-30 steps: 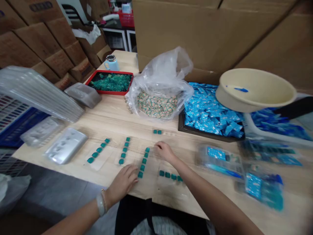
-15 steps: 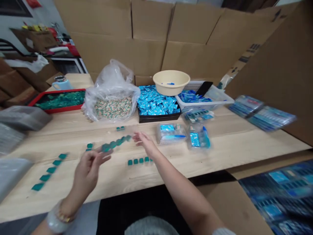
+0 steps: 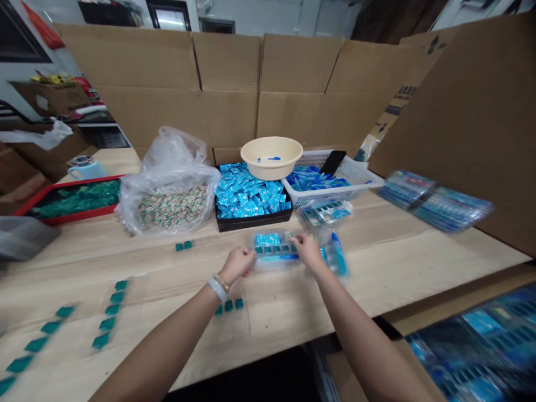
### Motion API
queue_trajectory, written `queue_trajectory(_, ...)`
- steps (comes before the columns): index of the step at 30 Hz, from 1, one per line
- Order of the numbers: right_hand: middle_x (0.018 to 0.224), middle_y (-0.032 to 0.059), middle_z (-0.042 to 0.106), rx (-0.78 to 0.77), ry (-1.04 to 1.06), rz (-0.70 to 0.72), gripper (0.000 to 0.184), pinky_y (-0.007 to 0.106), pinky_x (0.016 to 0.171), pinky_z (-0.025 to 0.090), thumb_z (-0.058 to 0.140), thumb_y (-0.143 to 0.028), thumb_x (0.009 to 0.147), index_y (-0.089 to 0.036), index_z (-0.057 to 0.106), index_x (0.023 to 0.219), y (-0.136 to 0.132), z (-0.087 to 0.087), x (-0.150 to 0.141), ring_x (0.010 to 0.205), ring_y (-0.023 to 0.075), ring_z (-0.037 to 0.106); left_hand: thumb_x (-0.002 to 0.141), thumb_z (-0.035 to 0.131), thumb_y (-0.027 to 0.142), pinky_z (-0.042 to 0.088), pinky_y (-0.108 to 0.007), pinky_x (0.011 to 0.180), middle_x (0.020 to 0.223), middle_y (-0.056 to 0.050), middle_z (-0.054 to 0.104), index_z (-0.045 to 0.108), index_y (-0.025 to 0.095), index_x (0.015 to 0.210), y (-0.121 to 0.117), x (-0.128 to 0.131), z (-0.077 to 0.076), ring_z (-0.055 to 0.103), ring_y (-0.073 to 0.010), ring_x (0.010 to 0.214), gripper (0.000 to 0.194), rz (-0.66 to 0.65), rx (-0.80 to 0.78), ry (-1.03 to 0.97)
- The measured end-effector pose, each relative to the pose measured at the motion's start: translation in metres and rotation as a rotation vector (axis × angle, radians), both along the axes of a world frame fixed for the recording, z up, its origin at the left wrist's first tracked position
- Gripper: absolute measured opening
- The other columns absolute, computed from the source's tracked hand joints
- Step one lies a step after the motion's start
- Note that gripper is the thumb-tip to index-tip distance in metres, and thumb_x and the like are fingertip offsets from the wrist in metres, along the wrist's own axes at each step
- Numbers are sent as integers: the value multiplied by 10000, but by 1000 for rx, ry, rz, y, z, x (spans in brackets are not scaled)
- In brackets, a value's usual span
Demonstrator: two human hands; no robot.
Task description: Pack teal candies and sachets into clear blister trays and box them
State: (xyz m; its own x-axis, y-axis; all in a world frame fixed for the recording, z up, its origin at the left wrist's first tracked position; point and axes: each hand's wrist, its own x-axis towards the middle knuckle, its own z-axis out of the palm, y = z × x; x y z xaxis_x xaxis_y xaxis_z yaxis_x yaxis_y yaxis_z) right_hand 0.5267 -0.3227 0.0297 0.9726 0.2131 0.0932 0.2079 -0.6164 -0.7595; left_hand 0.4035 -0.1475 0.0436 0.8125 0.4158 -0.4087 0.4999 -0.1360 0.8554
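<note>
A clear strip of green squares (image 3: 275, 249) lies across a clear plastic tray (image 3: 268, 267), between a blue patterned packet (image 3: 268, 239) and a blue pen (image 3: 278, 258). My left hand (image 3: 238, 264) is closed at the strip's left end, by the tray's left side. At the right end, my right hand (image 3: 307, 249) pinches the strip, its fingertips beside a small beige packet (image 3: 290, 237). Motion blurs the strip's ends. To the right is another clear tray (image 3: 337, 262) with a blue pen, partly behind my right hand.
More green strips (image 3: 112, 310) lie at left and near the front. Along the back stand a red tray (image 3: 25, 207), a bag of beige pieces (image 3: 176, 204), a black box of blue packets (image 3: 251, 222), a cream bowl (image 3: 272, 167) and a pen basket (image 3: 360, 187). Cardboard walls rise behind.
Both hands have moved right, carrying the green strip from over the bare table onto the clear tray. My right hand has closed at the strip's right end. The view has shifted.
</note>
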Motion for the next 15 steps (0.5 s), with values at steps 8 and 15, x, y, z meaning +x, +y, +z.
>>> queue_trajectory(8, 812, 97, 592, -20, -82, 20, 294, 357, 800, 361, 458, -389, 742, -149, 617, 800, 2, -20, -6, 803, 212, 520, 642, 562, 229, 402, -292, 706, 765, -23, 541, 520, 138, 788, 9, 16, -11, 510, -146, 744, 177, -33, 343, -310)
queue_trajectory(15, 851, 50, 574, 473, 76, -54, 313, 308, 708, 407, 530, -411, 677, -168, 522, 876, 6, -25, -10, 752, 167, 519, 615, 616, 197, 419, -274, 688, 803, -18, 531, 469, 139, 1009, 6, 18, -8, 507, -120, 710, 425, 109, 111, -377)
